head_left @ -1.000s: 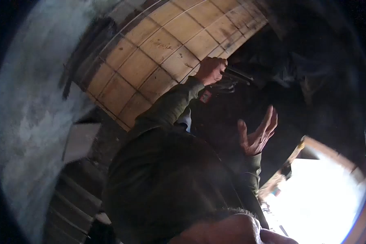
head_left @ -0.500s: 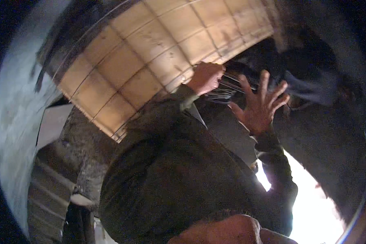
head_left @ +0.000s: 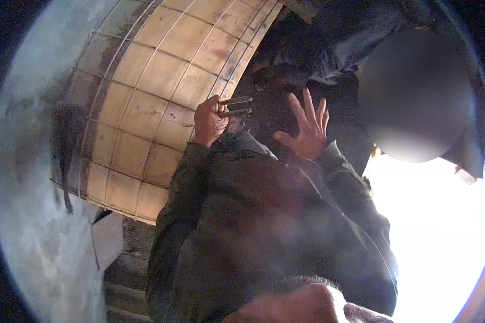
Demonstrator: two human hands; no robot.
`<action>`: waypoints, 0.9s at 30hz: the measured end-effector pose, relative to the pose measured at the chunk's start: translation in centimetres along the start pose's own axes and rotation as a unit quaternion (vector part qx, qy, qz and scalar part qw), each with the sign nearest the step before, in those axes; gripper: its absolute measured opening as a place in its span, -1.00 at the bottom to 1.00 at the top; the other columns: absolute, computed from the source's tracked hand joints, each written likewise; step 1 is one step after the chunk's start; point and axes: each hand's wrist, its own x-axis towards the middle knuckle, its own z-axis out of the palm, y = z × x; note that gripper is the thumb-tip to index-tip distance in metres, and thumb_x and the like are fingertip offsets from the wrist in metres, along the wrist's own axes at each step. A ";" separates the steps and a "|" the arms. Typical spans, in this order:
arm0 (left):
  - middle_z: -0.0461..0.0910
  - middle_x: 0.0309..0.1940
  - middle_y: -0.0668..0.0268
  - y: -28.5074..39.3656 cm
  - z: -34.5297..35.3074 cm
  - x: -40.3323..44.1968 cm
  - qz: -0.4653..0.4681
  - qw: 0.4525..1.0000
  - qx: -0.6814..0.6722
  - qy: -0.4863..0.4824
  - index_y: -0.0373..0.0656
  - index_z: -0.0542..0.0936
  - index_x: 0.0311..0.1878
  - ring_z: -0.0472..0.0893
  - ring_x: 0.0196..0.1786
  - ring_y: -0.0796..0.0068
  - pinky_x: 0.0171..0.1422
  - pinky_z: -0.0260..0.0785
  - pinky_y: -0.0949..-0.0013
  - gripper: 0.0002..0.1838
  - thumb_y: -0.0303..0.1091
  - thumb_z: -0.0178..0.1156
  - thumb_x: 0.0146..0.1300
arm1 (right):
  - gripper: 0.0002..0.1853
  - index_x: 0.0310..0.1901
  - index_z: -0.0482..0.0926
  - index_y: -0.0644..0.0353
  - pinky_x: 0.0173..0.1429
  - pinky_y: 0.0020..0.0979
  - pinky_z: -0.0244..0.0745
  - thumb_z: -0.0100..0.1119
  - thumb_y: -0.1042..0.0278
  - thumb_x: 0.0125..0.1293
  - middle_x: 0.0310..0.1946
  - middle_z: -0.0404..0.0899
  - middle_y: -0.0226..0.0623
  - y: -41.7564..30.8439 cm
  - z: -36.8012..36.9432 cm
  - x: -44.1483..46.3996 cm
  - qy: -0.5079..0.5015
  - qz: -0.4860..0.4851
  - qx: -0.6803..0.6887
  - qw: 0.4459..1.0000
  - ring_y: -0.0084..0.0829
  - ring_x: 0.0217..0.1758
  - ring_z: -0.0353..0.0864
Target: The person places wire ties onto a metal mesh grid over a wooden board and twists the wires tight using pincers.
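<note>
My left hand [head_left: 210,121] is closed in a fist in front of a curved tan panel [head_left: 145,107] covered with a wire grid. Out of the fist, to the right, stick two short dark parallel bars [head_left: 237,106], like the handles of pliers. Their other ends are hidden in the hand. Raised to the right is my right hand [head_left: 310,129], with fingers spread, thumb to the left and nothing in it. Both forearms wear dark sleeves, and my dark jacket [head_left: 253,215] fills the middle of the view.
Another person [head_left: 415,97] is close by on the right, partly blurred out. Dark clothing [head_left: 355,43] shows at the top. Bright light comes through an opening [head_left: 442,242] at lower right. A pale wall [head_left: 43,242] runs down the left, with a light box-like piece [head_left: 106,240] beside it.
My view has shifted, and the panel appears further left. My left hand appears lower and left, with the two bars now plainly showing. My right hand stays spread, slightly further left.
</note>
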 end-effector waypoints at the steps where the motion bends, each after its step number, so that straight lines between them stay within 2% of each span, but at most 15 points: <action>1: 0.41 -0.61 0.25 -0.6 -0.1 -0.1 -0.081 0.934 -0.347 0.011 -0.16 0.33 -0.46 0.47 -0.49 0.14 -0.40 0.29 0.17 -0.76 -0.42 0.25 0.00 | 0.00 0.41 0.11 -0.21 0.38 0.40 -0.39 0.01 -0.60 -0.01 0.50 -0.25 -0.14 1.6 2.7 -1.4 -0.023 0.091 0.137 0.986 0.41 0.45 -0.40; 2: 0.39 -0.62 0.25 0.4 0.0 -0.5 0.027 0.997 0.004 0.069 -0.17 0.32 -0.47 0.45 -0.50 0.13 -0.40 0.28 0.18 -0.76 -0.42 0.24 0.02 | 0.00 0.41 0.11 -0.20 0.38 0.39 -0.38 0.02 -0.59 0.00 0.50 -0.25 -0.14 2.9 5.9 -3.3 -0.043 0.172 0.223 0.959 0.40 0.45 -0.40; 3: 0.37 -0.63 0.25 1.7 0.2 -0.7 0.135 0.918 0.354 0.116 -0.17 0.30 -0.49 0.43 -0.51 0.11 -0.41 0.27 0.19 -0.75 -0.41 0.24 0.05 | -0.01 0.41 0.11 -0.20 0.37 0.39 -0.37 0.02 -0.58 0.00 0.50 -0.25 -0.14 3.6 9.2 -5.6 -0.064 0.237 0.273 0.930 0.39 0.45 -0.39; 4: 0.36 -0.64 0.20 4.0 0.1 -0.6 0.119 0.923 0.362 0.051 -0.18 0.30 -0.52 0.43 -0.52 0.07 -0.40 0.28 0.17 -0.75 -0.41 0.21 0.05 | -0.01 0.41 0.11 -0.20 0.37 0.38 -0.37 0.02 -0.57 0.00 0.50 -0.25 -0.14 4.1 12.7 -8.2 -0.088 0.273 0.281 0.916 0.39 0.45 -0.39; 5: 0.35 -0.65 0.18 0.6 -0.5 -0.6 0.071 0.954 0.288 0.046 -0.18 0.31 -0.54 0.44 -0.53 0.06 -0.41 0.28 0.13 -0.76 -0.40 0.20 0.04 | -0.01 0.41 0.11 -0.20 0.37 0.38 -0.36 0.03 -0.57 0.00 0.50 -0.24 -0.14 4.2 15.8 -10.9 -0.109 0.306 0.290 0.900 0.38 0.46 -0.38; 9: 0.32 -0.68 0.22 0.6 -1.4 -1.1 0.041 0.960 0.273 0.037 -0.15 0.34 -0.53 0.42 -0.58 0.14 -0.46 0.26 0.19 -0.77 -0.38 0.23 0.02 | -0.03 0.42 0.11 -0.19 0.36 0.36 -0.33 0.04 -0.53 0.01 0.50 -0.23 -0.14 2.9 23.9 -19.6 -0.177 0.402 0.347 0.829 0.36 0.46 -0.36; 11: 0.32 -0.68 0.25 3.6 -0.9 -1.3 0.071 0.949 0.306 -0.004 -0.14 0.34 -0.55 0.42 -0.59 0.24 -0.47 0.25 0.24 -0.76 -0.37 0.24 0.03 | -0.03 0.42 0.11 -0.19 0.36 0.35 -0.31 0.04 -0.52 0.02 0.50 -0.23 -0.14 2.5 25.5 -22.2 -0.183 0.434 0.378 0.797 0.35 0.46 -0.36; 13: 0.31 -0.69 0.27 0.6 -1.6 -1.9 -0.016 0.966 0.259 0.012 -0.13 0.35 -0.55 0.40 -0.59 0.33 -0.47 0.24 0.27 -0.76 -0.38 0.25 0.02 | -0.04 0.42 0.11 -0.18 0.35 0.34 -0.29 0.05 -0.50 0.02 0.50 -0.22 -0.14 2.2 26.3 -23.5 -0.183 0.455 0.404 0.773 0.34 0.46 -0.35; 17: 0.31 -0.67 0.29 -0.3 -2.5 -1.7 -0.060 0.996 0.043 0.056 -0.15 0.38 -0.52 0.38 -0.58 0.35 -0.46 0.23 0.30 -0.80 -0.43 0.24 0.03 | -0.05 0.42 0.11 -0.18 0.35 0.32 -0.26 0.06 -0.47 0.04 0.49 -0.22 -0.14 2.3 27.8 -24.1 -0.169 0.452 0.441 0.756 0.32 0.46 -0.33; 19: 0.31 -0.65 0.34 2.4 -1.1 -1.4 0.060 0.948 0.311 0.023 -0.15 0.36 -0.52 0.36 -0.57 0.43 -0.45 0.23 0.34 -0.79 -0.45 0.23 0.04 | -0.06 0.42 0.11 -0.17 0.34 0.31 -0.25 0.07 -0.45 0.04 0.49 -0.21 -0.14 2.6 28.0 -23.5 -0.165 0.439 0.454 0.757 0.31 0.46 -0.32; 21: 0.29 -0.63 0.40 5.2 0.2 -1.8 0.053 0.934 0.353 0.021 -0.14 0.34 -0.51 0.32 -0.56 0.55 -0.45 0.21 0.39 -0.79 -0.48 0.22 0.06 | -0.06 0.42 0.11 -0.17 0.34 0.30 -0.23 0.07 -0.44 0.05 0.49 -0.21 -0.14 3.0 27.3 -22.0 -0.161 0.421 0.462 0.764 0.30 0.47 -0.31; 23: 0.25 -0.63 0.46 5.4 0.8 -1.7 -0.025 0.981 0.189 0.048 -0.13 0.31 -0.53 0.27 -0.54 0.66 -0.46 0.17 0.45 -0.75 -0.52 0.22 0.07 | -0.07 0.42 0.11 -0.16 0.33 0.28 -0.21 0.08 -0.42 0.05 0.49 -0.20 -0.15 3.4 27.7 -21.7 -0.156 0.412 0.473 0.763 0.29 0.47 -0.30; 25: 0.21 -0.63 0.50 -0.5 -2.9 -1.1 -0.261 0.965 0.012 0.027 -0.12 0.27 -0.53 0.24 -0.53 0.70 -0.47 0.16 0.47 -0.71 -0.53 0.25 0.04 | -0.07 0.42 0.11 -0.16 0.33 0.27 -0.20 0.08 -0.41 0.06 0.49 -0.20 -0.15 3.8 27.4 -20.9 -0.153 0.395 0.483 0.766 0.27 0.47 -0.29; 26: 0.20 -0.62 0.51 0.6 -2.2 -1.1 -0.250 0.967 0.018 0.049 -0.12 0.27 -0.53 0.22 -0.53 0.70 -0.47 0.16 0.47 -0.70 -0.54 0.26 0.03 | -0.08 0.42 0.11 -0.16 0.33 0.27 -0.19 0.09 -0.40 0.06 0.49 -0.19 -0.15 4.0 27.2 -20.5 -0.152 0.388 0.488 0.767 0.27 0.47 -0.29; 27: 0.22 -0.63 0.48 -0.5 -3.1 -1.1 -0.258 0.965 -0.044 0.013 -0.15 0.33 -0.50 0.25 -0.55 0.64 -0.49 0.18 0.46 -0.78 -0.47 0.22 0.05 | -0.08 0.42 0.11 -0.16 0.33 0.26 -0.18 0.09 -0.39 0.06 0.49 -0.19 -0.15 4.1 27.0 -20.2 -0.152 0.380 0.491 0.769 0.26 0.47 -0.28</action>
